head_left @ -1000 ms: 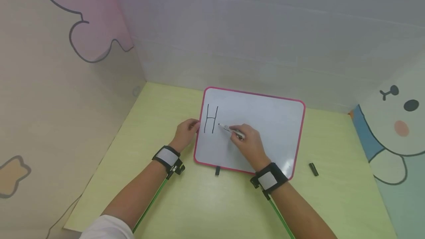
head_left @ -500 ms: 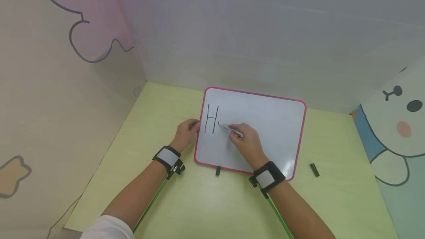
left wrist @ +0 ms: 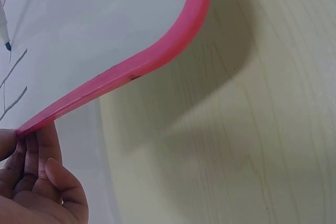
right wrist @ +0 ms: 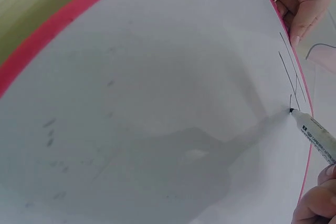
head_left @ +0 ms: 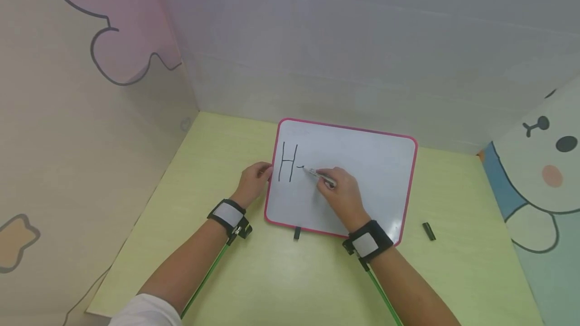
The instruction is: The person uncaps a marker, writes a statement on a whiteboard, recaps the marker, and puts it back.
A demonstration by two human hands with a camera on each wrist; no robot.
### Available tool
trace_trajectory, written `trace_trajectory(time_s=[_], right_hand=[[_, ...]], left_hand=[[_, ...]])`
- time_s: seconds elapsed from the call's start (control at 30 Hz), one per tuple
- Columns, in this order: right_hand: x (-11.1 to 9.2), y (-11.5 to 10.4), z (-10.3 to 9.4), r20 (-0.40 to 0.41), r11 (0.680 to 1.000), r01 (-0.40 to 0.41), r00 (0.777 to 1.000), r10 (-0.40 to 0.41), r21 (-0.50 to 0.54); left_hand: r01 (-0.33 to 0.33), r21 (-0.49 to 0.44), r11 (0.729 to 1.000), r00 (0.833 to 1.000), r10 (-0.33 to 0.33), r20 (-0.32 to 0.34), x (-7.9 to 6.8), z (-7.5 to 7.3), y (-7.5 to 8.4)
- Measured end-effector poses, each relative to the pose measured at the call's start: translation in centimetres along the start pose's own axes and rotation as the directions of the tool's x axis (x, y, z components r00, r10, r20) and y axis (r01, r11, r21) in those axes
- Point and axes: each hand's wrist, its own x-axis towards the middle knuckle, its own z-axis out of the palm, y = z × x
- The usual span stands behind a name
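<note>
A whiteboard (head_left: 362, 160) with a pink frame is on the table, carrying a large black letter H (head_left: 288, 161). My left hand (head_left: 251, 183) pinches its left edge; in the left wrist view the thumb (left wrist: 7, 143) lies on top of the frame and the fingers are beneath. My right hand (head_left: 342, 192) grips a white whiteboard marker (head_left: 323, 179) like a pen. In the right wrist view its dark tip (right wrist: 292, 110) is at the end of a short stroke (right wrist: 290, 100) just right of the H.
A black marker cap (head_left: 428, 231) lies on the table (head_left: 471, 245) to the right of the board. A small black piece (head_left: 297, 233) shows at the board's bottom edge. Walls with cartoon drawings stand behind and at both sides.
The marker tip has moved slightly right, and a short horizontal black stroke now shows beside the H. The left hand keeps its hold on the board's edge.
</note>
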Motion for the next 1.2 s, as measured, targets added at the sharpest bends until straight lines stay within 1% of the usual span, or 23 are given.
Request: trace_trajectory(time_s=[0.2, 0.4, 0.6, 0.8, 1.07, 1.2], right_hand=[[0.02, -0.05, 0.00, -0.022, 1.000, 0.004, 1.000, -0.004, -0.010], [0.10, -0.20, 0.04, -0.023, 1.000, -0.008, 1.000, 0.008, -0.015], [0.20, -0.40, 0.10, -0.007, 0.999, -0.032, 0.999, 0.032, -0.023], [0.34, -0.66, 0.09, 0.016, 0.998, -0.052, 0.999, 0.052, -0.020], [0.60, -0.89, 0.25, 0.010, 1.000, -0.018, 1.000, 0.018, -0.021], [0.58, -0.92, 0.29, 0.019, 0.999, -0.015, 1.000, 0.016, -0.031]], left_hand=[[-0.002, 0.013, 1.000, 1.000, 0.002, 0.002, 0.00, -0.03, 0.01], [0.023, 0.004, 1.000, 1.000, -0.023, 0.005, 0.17, 0.12, -0.13], [0.016, 0.011, 1.000, 1.000, -0.016, -0.002, 0.12, 0.20, -0.01], [0.021, 0.007, 1.000, 1.000, -0.021, 0.004, 0.10, 0.17, -0.01], [0.005, -0.004, 1.000, 1.000, -0.005, 0.002, 0.03, 0.17, -0.12], [0.012, -0.002, 1.000, 1.000, -0.012, 0.004, 0.04, 0.18, -0.13]])
